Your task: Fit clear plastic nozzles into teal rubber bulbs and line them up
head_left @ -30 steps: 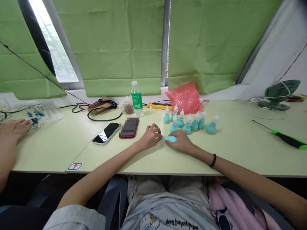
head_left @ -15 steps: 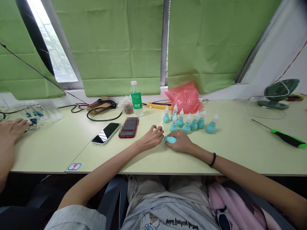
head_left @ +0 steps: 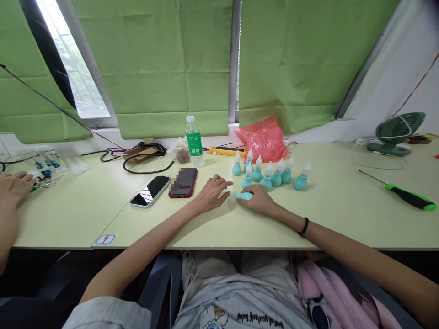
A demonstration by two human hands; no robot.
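My right hand (head_left: 259,197) is wrapped round a teal nasal aspirator (head_left: 244,196), a squeeze bulb lying on its side. Its pale, clear tip points left, toward my left hand (head_left: 214,193). That hand has its fingers apart beside the tip; whether a fingertip touches it I cannot tell. Just beyond my right hand stand several more teal aspirators (head_left: 266,182), upright with clear pointed tips. One aspirator (head_left: 301,182) stands a little apart at the right end of the group.
Left of my hands lie a red-cased phone (head_left: 184,183) and a light-cased phone (head_left: 150,192). Behind are a water bottle (head_left: 195,146), a pink bubble-wrap bag (head_left: 263,139) and black cable (head_left: 147,171). A screwdriver (head_left: 409,195) and fan (head_left: 399,132) are at right; another person's hand (head_left: 15,187) at far left.
My left hand has drawn slightly left and its fingers have straightened and spread. The aspirator's clear tip now shows between the hands. My right hand keeps its hold.
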